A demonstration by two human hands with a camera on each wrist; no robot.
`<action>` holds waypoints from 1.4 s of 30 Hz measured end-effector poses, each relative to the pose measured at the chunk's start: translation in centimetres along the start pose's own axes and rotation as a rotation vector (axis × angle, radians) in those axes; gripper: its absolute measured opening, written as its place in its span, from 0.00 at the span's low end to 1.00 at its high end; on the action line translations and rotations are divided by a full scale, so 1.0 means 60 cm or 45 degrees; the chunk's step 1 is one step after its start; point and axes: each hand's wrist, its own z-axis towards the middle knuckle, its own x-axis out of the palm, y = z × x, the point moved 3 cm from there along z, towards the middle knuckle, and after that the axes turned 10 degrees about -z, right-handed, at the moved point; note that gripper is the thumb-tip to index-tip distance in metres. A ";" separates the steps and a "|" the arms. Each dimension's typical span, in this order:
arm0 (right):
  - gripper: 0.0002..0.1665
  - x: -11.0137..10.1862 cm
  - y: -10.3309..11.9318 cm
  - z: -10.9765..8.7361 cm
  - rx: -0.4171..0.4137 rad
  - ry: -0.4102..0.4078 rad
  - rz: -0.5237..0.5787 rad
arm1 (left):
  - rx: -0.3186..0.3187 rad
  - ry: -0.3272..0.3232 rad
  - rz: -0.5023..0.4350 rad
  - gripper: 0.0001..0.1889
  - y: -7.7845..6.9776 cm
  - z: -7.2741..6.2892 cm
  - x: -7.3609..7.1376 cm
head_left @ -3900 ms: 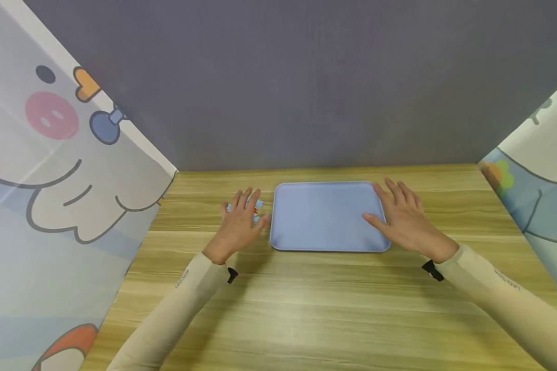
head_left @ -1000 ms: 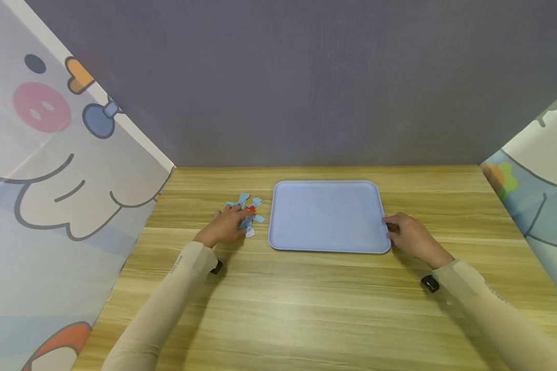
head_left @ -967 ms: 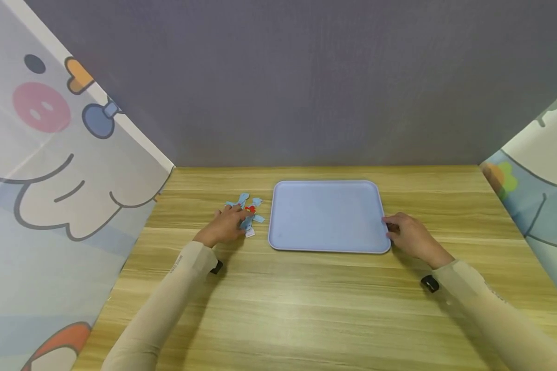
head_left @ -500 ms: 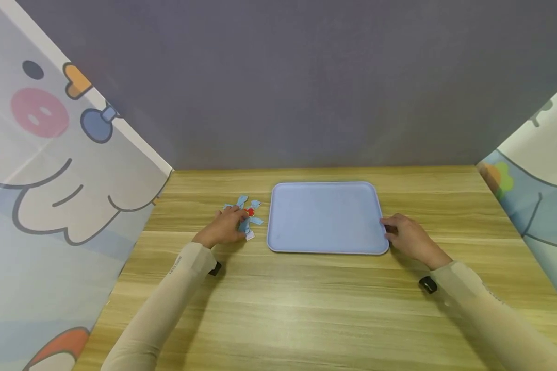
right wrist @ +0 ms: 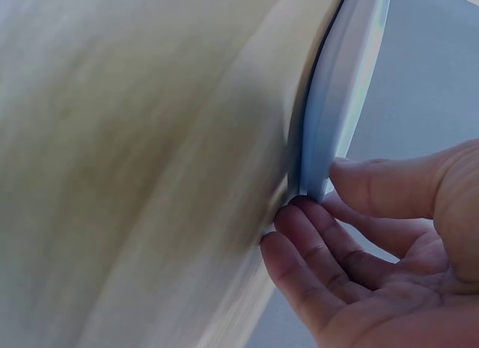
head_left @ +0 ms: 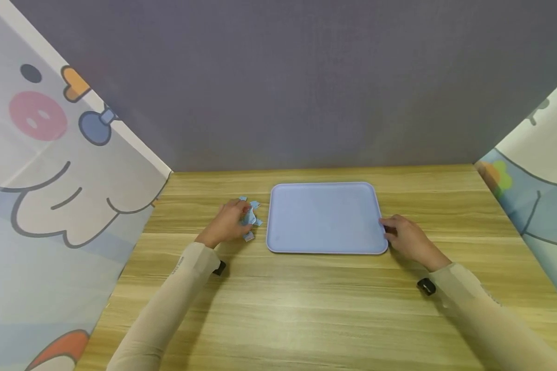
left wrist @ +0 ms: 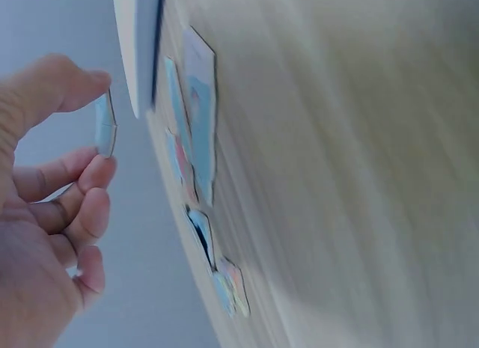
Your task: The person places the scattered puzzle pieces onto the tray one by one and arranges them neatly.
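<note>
In the head view my left hand is left of the tray, a little above the table. Between thumb and fingertips it pinches a flat light-blue puzzle piece, seen nearly edge-on in the left wrist view. Several more thin puzzle pieces, mostly light blue with bits of pink and white, lie below on the wood, partly hidden by the hand in the head view. My right hand grips the right rim of a pale blue rectangular tray, thumb on top and fingers beneath its edge.
The tray stands on a wood-grain table. A grey wall rises behind the table, and cartoon-printed panels flank both sides.
My left hand has come down to the pieces, taken one and lifted it slightly. Earlier open above the tray's right side, my right hand now holds that rim. The tray stays put.
</note>
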 end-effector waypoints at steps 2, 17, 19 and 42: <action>0.23 0.000 0.002 -0.001 0.000 -0.003 0.004 | 0.028 -0.022 0.005 0.27 -0.005 0.005 0.000; 0.24 0.003 0.001 -0.002 0.033 0.018 0.014 | 0.099 -0.079 0.019 0.25 -0.040 0.057 0.016; 0.24 0.004 0.001 -0.002 0.030 0.014 0.014 | 0.110 -0.087 0.015 0.25 -0.043 0.064 0.019; 0.23 0.002 0.008 -0.007 0.026 -0.006 0.016 | -0.028 0.050 0.165 0.18 -0.065 0.159 0.076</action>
